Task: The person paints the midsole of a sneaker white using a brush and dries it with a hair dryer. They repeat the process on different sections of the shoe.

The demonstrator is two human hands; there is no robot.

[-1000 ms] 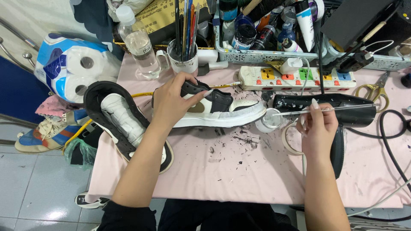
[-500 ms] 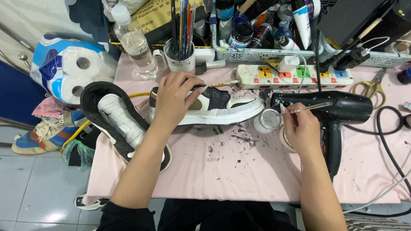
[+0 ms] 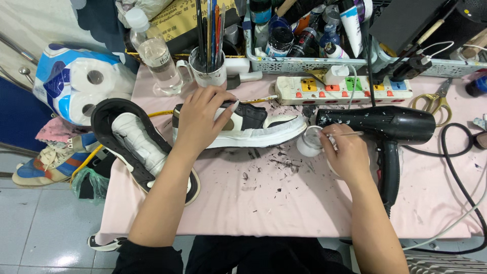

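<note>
Your left hand [image 3: 203,119] presses flat, fingers spread, on the sneaker [image 3: 253,124] lying mid-table to steady it, while your right hand [image 3: 347,155] pinches a thin brush [image 3: 347,134] at the small white pot [image 3: 309,142] beside the hair dryer [image 3: 385,124].

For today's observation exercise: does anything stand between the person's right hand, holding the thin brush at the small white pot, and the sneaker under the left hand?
Nothing visible does. The right hand holds the thin brush at the small white pot, which sits right beside the toe of the sneaker. The left hand rests on the sneaker's heel half.
</note>
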